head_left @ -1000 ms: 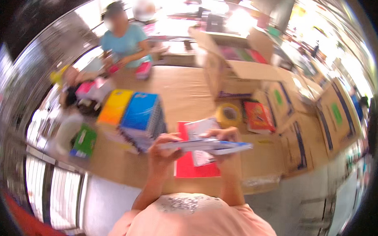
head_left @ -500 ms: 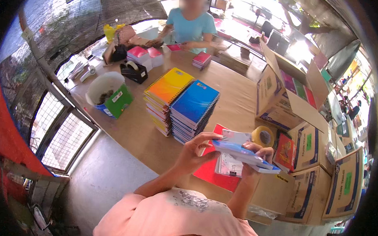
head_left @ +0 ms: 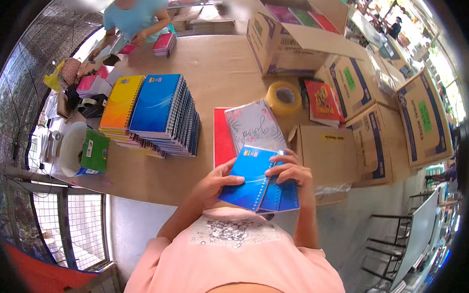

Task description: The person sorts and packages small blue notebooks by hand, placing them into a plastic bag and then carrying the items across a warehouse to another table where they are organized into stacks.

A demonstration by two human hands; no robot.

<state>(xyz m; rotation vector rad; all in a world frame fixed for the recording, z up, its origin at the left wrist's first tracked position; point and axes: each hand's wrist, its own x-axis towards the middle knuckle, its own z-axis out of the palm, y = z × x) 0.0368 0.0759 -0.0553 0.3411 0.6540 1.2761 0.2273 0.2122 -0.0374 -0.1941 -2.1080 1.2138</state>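
Head view: the blue notebooks [head_left: 251, 170], nearly edge-on half a second ago, now tilt covers-up before the chest, fanned toward three o'clock, leaving covers and bindings exposed. The left hand [head_left: 218, 184] pinches their nine o'clock side, thumb on top, its fingers hidden underneath. The right hand [head_left: 295, 174] grips the opposite side, fingers slightly spread and curled over; its thumb is hard to make out. Overlap obscures the count and, at twelve o'clock, a floral notebook's [head_left: 253, 125] lower end.
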